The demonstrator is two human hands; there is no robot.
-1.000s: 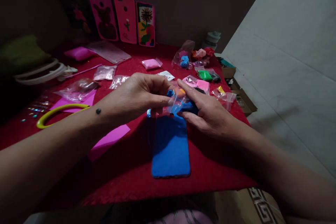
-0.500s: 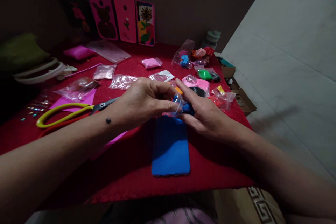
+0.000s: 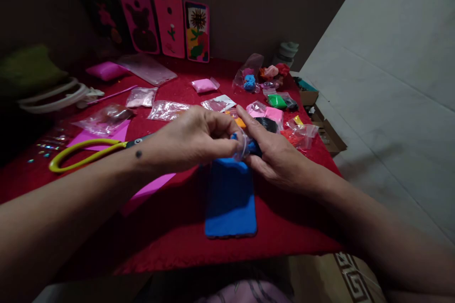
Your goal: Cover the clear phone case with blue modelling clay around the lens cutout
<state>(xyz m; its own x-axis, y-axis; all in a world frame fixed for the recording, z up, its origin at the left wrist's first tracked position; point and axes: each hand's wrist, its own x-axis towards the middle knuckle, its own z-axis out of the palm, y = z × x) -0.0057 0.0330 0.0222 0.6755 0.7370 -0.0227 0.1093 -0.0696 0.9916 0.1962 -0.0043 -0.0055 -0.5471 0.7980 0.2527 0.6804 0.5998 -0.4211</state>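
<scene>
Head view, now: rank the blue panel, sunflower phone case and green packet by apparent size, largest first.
1. Blue panel, helped by being nearest the camera
2. Sunflower phone case
3. Green packet

the blue case (image 3: 231, 203) looks smooth and matt, the zip bag (image 3: 243, 146) clear, glossy plastic.

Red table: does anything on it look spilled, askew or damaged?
Small shiny pieces at the left look scattered; whether they spilled, I can't tell. The blue panel lies flat without visible damage, though the left hand hides part of its far end.
</scene>
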